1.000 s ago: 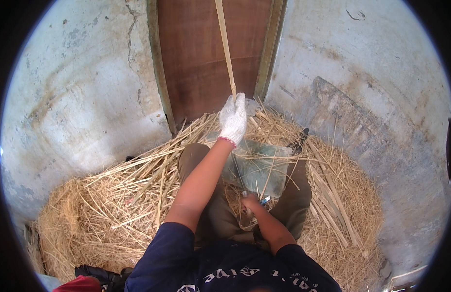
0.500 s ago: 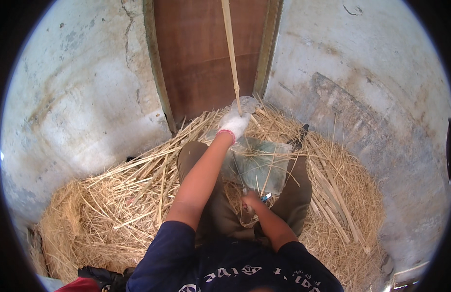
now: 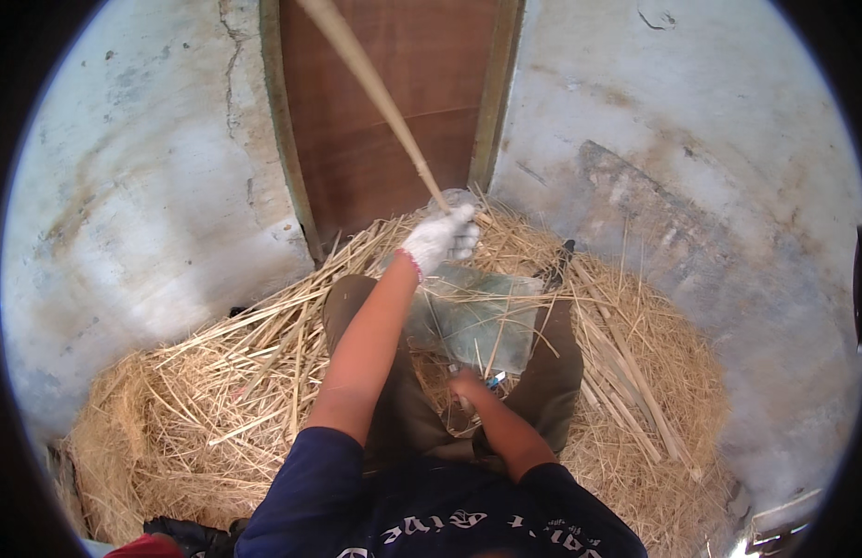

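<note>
My left hand (image 3: 442, 238), in a white knitted glove with a pink cuff, is closed round the lower end of a long pale bamboo strip (image 3: 384, 104). The strip slants up and to the left, out of the picture's top edge. Low between my knees, my bare right hand (image 3: 466, 386) is closed round the handle of what looks like a knife (image 3: 437, 321), its thin blade pointing away from me. A greenish-grey sheet (image 3: 482, 307) lies across my lap, with loose slivers on it. Beside my right hand shows a small blue and white thing (image 3: 497, 379), too small to name.
Heaps of straw-like shavings (image 3: 207, 400) surround my legs. Longer strips lie at the left and in a bundle (image 3: 626, 372) at the right. Ahead stands a brown door (image 3: 375, 121) between stained walls (image 3: 691, 186). A dark object (image 3: 563, 263) sits beyond my right knee.
The bamboo strip has swung from nearly upright to a leftward slant, its upper part blurred. My left hand has turned, its fingers now showing. The whole view has shifted slightly.
</note>
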Available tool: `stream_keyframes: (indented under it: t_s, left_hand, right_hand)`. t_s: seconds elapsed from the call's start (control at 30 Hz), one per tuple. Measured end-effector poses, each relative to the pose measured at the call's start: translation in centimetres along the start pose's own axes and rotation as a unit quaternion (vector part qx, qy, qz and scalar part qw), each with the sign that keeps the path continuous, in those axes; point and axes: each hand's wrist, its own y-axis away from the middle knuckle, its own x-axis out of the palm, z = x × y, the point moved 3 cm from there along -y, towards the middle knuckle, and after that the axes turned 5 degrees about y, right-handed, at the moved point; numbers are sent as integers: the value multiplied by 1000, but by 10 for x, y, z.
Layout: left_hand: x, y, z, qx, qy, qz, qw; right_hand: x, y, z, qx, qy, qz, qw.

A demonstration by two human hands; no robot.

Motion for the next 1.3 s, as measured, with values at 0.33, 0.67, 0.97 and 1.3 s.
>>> stream_keyframes:
  t_s: [0.33, 0.67, 0.97, 1.3]
  left_hand:
    - [7, 33, -39, 110, -91, -28, 989]
    - [-28, 35, -49, 6, -451, -189, 872]
    - [-26, 72, -79, -51, -654, -260, 709]
    - [-27, 69, -84, 25, -579, -291, 762]
  right_hand:
    - [-3, 12, 13, 16, 29, 6, 999]
    - [-1, 7, 6, 0, 45, 12, 999]
    - [-4, 25, 23, -30, 191, -1, 981]
    - [-4, 27, 21, -43, 168, -3, 985]
